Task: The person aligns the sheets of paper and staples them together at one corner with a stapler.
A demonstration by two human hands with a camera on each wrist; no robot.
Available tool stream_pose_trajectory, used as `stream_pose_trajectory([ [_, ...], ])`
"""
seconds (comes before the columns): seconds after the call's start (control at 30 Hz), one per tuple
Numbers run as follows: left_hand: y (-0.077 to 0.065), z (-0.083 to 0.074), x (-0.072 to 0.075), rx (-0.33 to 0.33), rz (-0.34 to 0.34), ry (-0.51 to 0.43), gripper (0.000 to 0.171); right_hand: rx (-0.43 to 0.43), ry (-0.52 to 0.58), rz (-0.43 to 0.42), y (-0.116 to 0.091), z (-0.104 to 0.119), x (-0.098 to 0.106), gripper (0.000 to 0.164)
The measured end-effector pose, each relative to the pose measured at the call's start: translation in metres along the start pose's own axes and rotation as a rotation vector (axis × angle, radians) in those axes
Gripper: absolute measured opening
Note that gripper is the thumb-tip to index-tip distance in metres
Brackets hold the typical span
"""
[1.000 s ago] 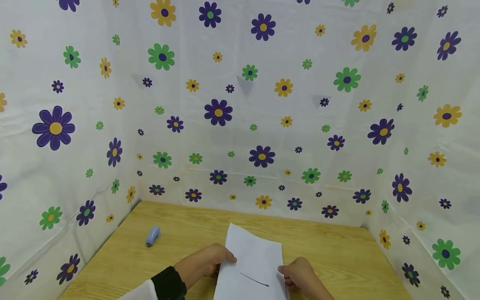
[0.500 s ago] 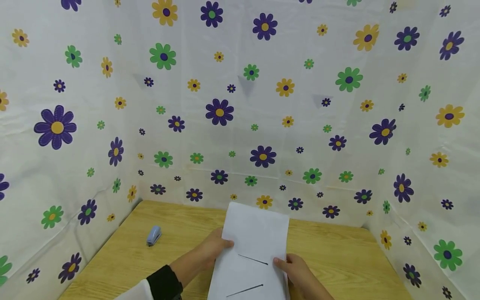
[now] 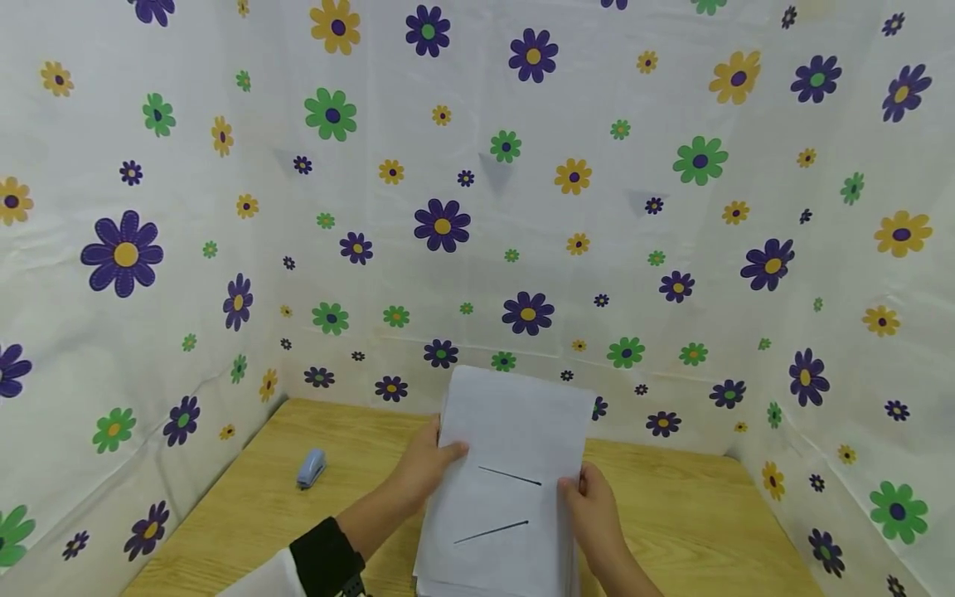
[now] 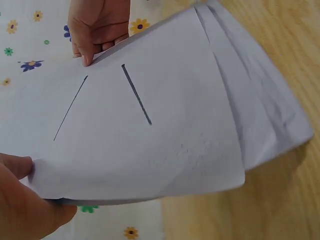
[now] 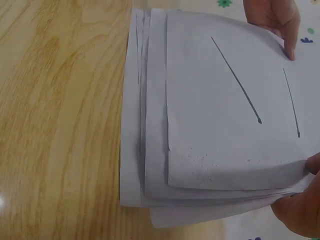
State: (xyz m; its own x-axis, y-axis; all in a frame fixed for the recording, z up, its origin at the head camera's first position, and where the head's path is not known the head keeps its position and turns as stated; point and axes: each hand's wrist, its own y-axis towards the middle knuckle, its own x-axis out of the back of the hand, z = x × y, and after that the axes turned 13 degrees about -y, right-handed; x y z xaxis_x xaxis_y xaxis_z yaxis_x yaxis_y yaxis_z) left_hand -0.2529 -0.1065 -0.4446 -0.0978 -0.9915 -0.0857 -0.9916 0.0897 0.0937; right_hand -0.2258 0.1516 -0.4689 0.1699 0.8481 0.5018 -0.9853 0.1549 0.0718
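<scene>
A stack of white paper sheets is held up in front of me, tilted so its top edge overlaps the back curtain in the head view. Two thin dark lines mark the top sheet. My left hand grips the left edge, thumb on the front face, other fingers behind. On the right edge, my right hand pinches the stack the same way, thumb in front. Near the lower end the sheets fan out unevenly, with several edges showing in the right wrist view, where the lower sheets stick out beyond the top one.
A small light-blue stapler lies on the wooden table, left of the paper. White curtains printed with flowers stand around the table at the back and both sides. A black cuff covers my left wrist.
Both hands have raised the paper stack upward and away, so its top edge now reaches higher. A second drawn line has come into the head view. The stapler stays put.
</scene>
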Motion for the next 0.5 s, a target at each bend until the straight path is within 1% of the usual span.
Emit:
stream_pose_trajectory([
  [0.13,0.001,-0.020,-0.005,-0.116,-0.021,0.009,0.043,0.075,0.037,-0.061,-0.006,0.020,0.007,0.033],
  [0.23,0.001,-0.037,-0.009,-0.197,-0.016,-0.035,0.040,0.153,0.079,-0.105,-0.009,0.032,0.014,0.029],
  [0.33,0.000,-0.049,-0.012,-0.241,-0.013,-0.086,0.037,0.213,0.120,-0.132,-0.010,0.040,0.019,0.023],
  [0.4,-0.002,-0.053,-0.013,-0.259,-0.011,-0.105,0.036,0.242,0.141,-0.148,-0.011,0.041,0.019,0.022],
  [0.5,-0.004,-0.045,-0.014,-0.267,0.001,-0.123,0.037,0.255,0.165,-0.152,-0.013,0.035,0.015,0.025],
])
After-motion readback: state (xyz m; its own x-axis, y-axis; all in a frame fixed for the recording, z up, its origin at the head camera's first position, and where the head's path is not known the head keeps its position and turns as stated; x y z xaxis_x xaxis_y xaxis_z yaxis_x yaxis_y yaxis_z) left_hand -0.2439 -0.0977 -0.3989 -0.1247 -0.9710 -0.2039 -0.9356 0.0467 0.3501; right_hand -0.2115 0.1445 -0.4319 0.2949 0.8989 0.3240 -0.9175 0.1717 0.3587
